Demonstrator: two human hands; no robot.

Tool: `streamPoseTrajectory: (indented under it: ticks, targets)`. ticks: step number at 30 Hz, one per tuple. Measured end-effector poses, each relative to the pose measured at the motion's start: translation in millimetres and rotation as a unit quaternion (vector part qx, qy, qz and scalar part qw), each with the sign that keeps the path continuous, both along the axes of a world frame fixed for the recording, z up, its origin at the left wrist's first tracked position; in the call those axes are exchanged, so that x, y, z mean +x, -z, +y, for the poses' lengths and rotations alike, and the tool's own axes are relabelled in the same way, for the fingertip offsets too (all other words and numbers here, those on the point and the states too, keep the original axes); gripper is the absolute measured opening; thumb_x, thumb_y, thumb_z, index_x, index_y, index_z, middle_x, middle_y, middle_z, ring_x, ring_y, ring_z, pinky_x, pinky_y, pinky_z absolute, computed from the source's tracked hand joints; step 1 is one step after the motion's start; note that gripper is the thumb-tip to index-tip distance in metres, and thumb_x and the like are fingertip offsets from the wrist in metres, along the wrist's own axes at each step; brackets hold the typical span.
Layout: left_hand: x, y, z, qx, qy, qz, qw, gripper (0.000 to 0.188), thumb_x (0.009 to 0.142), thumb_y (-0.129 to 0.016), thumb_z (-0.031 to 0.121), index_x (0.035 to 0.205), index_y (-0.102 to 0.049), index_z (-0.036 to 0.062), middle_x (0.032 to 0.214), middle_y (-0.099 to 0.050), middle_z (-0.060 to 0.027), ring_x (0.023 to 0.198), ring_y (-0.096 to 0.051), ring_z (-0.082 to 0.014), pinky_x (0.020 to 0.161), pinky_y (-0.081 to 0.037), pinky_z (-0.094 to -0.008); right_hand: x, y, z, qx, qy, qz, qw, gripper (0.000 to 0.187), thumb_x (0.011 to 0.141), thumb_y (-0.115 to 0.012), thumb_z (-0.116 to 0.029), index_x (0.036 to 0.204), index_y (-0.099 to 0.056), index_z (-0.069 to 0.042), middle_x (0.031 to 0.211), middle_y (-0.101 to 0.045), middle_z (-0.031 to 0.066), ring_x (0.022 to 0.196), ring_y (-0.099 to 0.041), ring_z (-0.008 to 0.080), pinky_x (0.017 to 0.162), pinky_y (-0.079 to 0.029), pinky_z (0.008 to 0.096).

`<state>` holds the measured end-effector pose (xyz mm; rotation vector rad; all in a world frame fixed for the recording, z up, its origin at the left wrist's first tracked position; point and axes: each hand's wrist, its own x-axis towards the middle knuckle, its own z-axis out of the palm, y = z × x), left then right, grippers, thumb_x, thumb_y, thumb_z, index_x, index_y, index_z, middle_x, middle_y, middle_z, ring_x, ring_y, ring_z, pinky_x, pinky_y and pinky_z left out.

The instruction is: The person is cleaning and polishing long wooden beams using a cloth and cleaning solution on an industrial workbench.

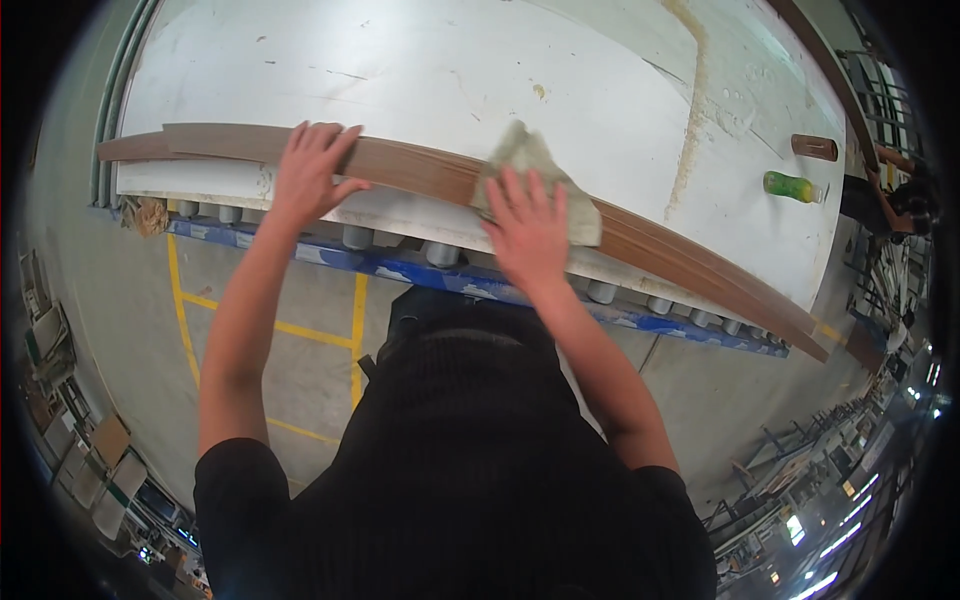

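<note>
Long brown wood-grain strips (410,166) lie side by side and partly overlapping along the near edge of a white-topped table (400,60). Toward their left part, my left hand (312,172) grips across them, fingers over the far side and thumb out at the near side. Right of the middle, my right hand (530,220) holds a crumpled, pale greenish-grey cloth (582,215) down against the strips. Its fingers are spread over the cloth, which sticks out beyond the fingertips and to the right of the palm. The cloth hides the strip surface beneath it.
A green-labelled bottle (790,187) and a brown cylindrical object (814,147) lie at the table's right. A blue rail with rollers (440,256) runs along the near side, close to my body. Another person (895,205) is at the far right. Yellow lines (358,330) mark the floor.
</note>
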<state>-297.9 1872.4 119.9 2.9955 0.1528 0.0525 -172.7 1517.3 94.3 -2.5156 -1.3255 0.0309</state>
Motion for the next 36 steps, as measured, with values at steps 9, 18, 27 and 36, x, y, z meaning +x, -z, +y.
streamPoseTrajectory:
  ticks: [9,18,27,36]
  targets:
    - [-40.0,1.0,114.0,0.0,0.036,-0.013,0.999,0.087,0.088,-0.07,0.066,0.149,-0.054,0.0062,0.132,-0.059,-0.0185,0.124,-0.055,-0.0409,0.121,-0.034,-0.0582,63.7,-21.5,-191.8,-0.12,0.039,-0.023,0.992,0.073,0.087,-0.078,-0.019,0.156,-0.056,-0.013,0.171,-0.04,0.0144,0.157,-0.034,0.0409,0.128,-0.022,0.0623]
    - [-56.8,3.0,161.0,0.01,0.023,0.0,1.0,0.087,0.09,-0.063,0.072,0.144,-0.055,0.0037,0.133,-0.058,-0.0199,0.125,-0.054,-0.0426,0.121,-0.033,-0.0587,95.5,-50.8,-140.3,-0.119,-0.051,0.037,0.991,0.08,0.074,-0.078,-0.009,0.152,-0.062,-0.018,0.148,-0.053,0.0165,0.134,-0.051,0.0401,0.115,-0.04,0.0509]
    - [-67.3,12.4,157.0,0.02,0.01,-0.022,0.999,0.086,0.089,-0.067,0.07,0.142,-0.054,0.0043,0.129,-0.056,-0.0187,0.127,-0.052,-0.0424,0.122,-0.031,-0.0582,85.3,-43.0,-127.6,-0.107,-0.047,0.044,0.992,0.075,0.079,-0.085,-0.02,0.151,-0.063,-0.019,0.148,-0.054,0.0163,0.134,-0.051,0.0393,0.114,-0.04,0.0505]
    - [-71.2,9.9,153.2,0.035,-0.04,-0.003,0.999,0.089,0.09,-0.068,0.07,0.154,-0.049,0.0103,0.15,-0.052,-0.0205,0.147,-0.044,-0.0432,0.13,-0.024,-0.0613,24.5,-0.3,72.6,-0.122,-0.149,-0.026,0.981,0.083,0.087,-0.073,-0.017,0.165,-0.043,-0.016,0.174,-0.036,0.0099,0.16,-0.033,0.0383,0.128,-0.025,0.0624]
